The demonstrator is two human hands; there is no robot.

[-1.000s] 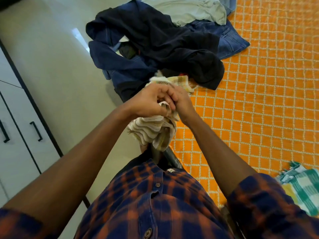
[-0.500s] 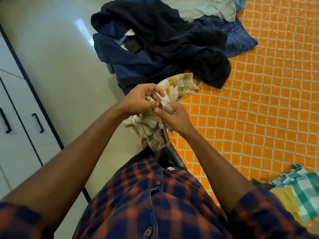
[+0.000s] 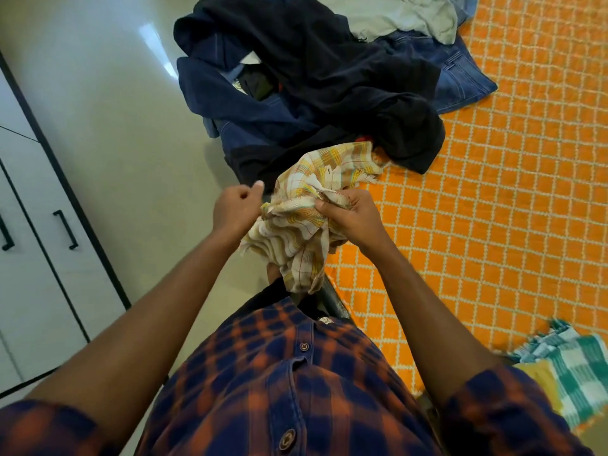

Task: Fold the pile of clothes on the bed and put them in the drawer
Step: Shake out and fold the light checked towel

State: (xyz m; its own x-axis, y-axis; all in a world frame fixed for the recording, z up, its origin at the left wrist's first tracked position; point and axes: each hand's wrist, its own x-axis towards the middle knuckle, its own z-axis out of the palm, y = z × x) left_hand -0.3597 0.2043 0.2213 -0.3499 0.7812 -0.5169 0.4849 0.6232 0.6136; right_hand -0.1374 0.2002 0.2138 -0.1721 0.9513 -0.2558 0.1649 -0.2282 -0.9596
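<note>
At the orange bed point(image 3: 493, 199) edge, right hand point(image 3: 350, 218) grips crumpled cream-and-yellow checked cloth point(image 3: 302, 209); left hand point(image 3: 235, 210) curls alongside (grip unclear).

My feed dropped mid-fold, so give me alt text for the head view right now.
The right hand grips a bunched cream-and-yellow checked cloth over the bed's edge; the left hand is curled beside it, grip unclear. Beyond lies a pile of dark clothes on the orange bedspread, a green checked cloth at right.
</note>
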